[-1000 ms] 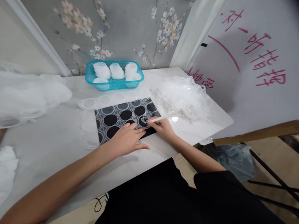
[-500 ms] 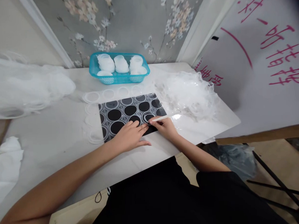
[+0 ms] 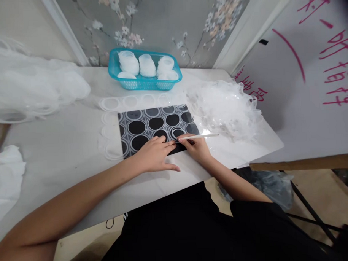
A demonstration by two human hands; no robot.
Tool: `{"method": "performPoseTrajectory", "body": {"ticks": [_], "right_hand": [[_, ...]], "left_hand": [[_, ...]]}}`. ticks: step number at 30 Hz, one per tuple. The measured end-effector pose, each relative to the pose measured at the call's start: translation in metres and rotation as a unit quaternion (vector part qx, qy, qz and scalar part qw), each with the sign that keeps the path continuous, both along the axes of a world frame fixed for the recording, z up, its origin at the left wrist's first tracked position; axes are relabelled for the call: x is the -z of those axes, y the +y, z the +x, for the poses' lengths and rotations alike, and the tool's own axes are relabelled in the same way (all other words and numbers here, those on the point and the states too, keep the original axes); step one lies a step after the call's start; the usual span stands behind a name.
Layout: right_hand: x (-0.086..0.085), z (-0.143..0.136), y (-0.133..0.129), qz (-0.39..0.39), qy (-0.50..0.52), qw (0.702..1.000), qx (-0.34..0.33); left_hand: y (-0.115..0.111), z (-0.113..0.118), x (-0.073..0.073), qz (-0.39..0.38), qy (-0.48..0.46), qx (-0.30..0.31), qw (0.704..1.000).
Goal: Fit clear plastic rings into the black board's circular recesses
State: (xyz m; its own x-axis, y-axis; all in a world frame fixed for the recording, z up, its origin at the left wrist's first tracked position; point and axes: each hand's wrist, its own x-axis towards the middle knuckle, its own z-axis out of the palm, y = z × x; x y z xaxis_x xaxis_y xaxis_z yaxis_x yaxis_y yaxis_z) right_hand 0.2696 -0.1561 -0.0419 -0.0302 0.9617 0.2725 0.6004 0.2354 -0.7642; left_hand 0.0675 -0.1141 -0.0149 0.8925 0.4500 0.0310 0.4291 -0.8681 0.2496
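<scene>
A black board point(image 3: 137, 127) under a clear sheet with rows of round cut-outs lies on the white table. My left hand point(image 3: 156, 153) rests palm down on its front edge, fingers spread and thumb apart. Just to the right, my right hand point(image 3: 196, 147) pinches a thin white stick-like tool point(image 3: 204, 136), its tip end at a circle near the board's front right. A loose-looking ring point(image 3: 178, 132) shows at that circle, beside my right fingertips. Whether the ring is fully detached cannot be made out.
A blue basket point(image 3: 146, 85) holding stacks of white discs stands behind the board. Clear cut-out scraps point(image 3: 224, 109) are heaped at right, with more translucent sheets point(image 3: 38, 85) at left. White crumpled material point(image 3: 8, 176) lies far left. A whiteboard point(image 3: 276, 119) leans at right.
The view has shifted, so the table scene sits a little higher and further right. The white tool lies flatter in my right hand. My left hand keeps its place on the board.
</scene>
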Motion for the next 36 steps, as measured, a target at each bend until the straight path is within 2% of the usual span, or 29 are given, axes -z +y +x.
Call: {"method": "performPoseTrajectory", "body": {"ticks": [3, 6, 8, 9, 11, 13, 15, 17, 19, 21, 25, 30, 36], "right_hand": [[0.005, -0.001, -0.005, 0.044, -0.126, 0.991, -0.029], [0.002, 0.011, 0.012, 0.057, -0.239, 0.968, -0.056], [-0.009, 0.029, 0.041, 0.082, -0.23, 0.97, 0.002], [-0.017, 0.039, 0.058, 0.113, -0.193, 0.971, 0.084], [-0.033, 0.054, 0.085, 0.173, -0.078, 0.951, 0.243], [-0.046, 0.056, 0.096, 0.195, -0.038, 0.942, 0.271], [-0.048, 0.04, 0.087, 0.165, -0.006, 0.966, 0.2], [-0.041, 0.014, 0.064, 0.094, 0.033, 0.992, 0.073], [-0.028, -0.013, 0.041, 0.03, 0.054, 0.998, -0.026], [-0.016, -0.031, 0.025, -0.024, 0.065, 0.995, -0.075], [-0.005, -0.041, 0.018, -0.067, 0.08, 0.99, -0.09], [-0.006, -0.038, 0.021, -0.077, 0.065, 0.99, -0.096], [-0.006, -0.037, 0.021, -0.08, 0.072, 0.989, -0.105]], "left_hand": [[0.003, 0.0, -0.004, -0.046, -0.005, -0.009, 0.999], [0.005, 0.0, -0.009, -0.092, -0.012, -0.021, 0.995], [0.006, 0.0, -0.012, -0.122, -0.021, -0.027, 0.992], [0.007, 0.0, -0.013, -0.133, -0.023, -0.03, 0.99], [0.006, -0.001, -0.015, -0.144, -0.017, -0.036, 0.989], [0.005, -0.005, -0.018, -0.135, -0.008, -0.037, 0.99], [0.001, -0.011, -0.02, -0.1, -0.004, -0.023, 0.995], [-0.005, -0.02, -0.022, -0.042, 0.0, -0.012, 0.999], [-0.012, -0.03, -0.023, 0.014, 0.014, -0.019, 1.0], [-0.019, -0.04, -0.021, 0.051, 0.026, -0.035, 0.998], [-0.026, -0.05, -0.013, 0.083, 0.02, -0.047, 0.995], [-0.023, -0.047, -0.005, 0.08, 0.015, -0.044, 0.996], [-0.022, -0.046, -0.003, 0.078, 0.018, -0.042, 0.996]]}}
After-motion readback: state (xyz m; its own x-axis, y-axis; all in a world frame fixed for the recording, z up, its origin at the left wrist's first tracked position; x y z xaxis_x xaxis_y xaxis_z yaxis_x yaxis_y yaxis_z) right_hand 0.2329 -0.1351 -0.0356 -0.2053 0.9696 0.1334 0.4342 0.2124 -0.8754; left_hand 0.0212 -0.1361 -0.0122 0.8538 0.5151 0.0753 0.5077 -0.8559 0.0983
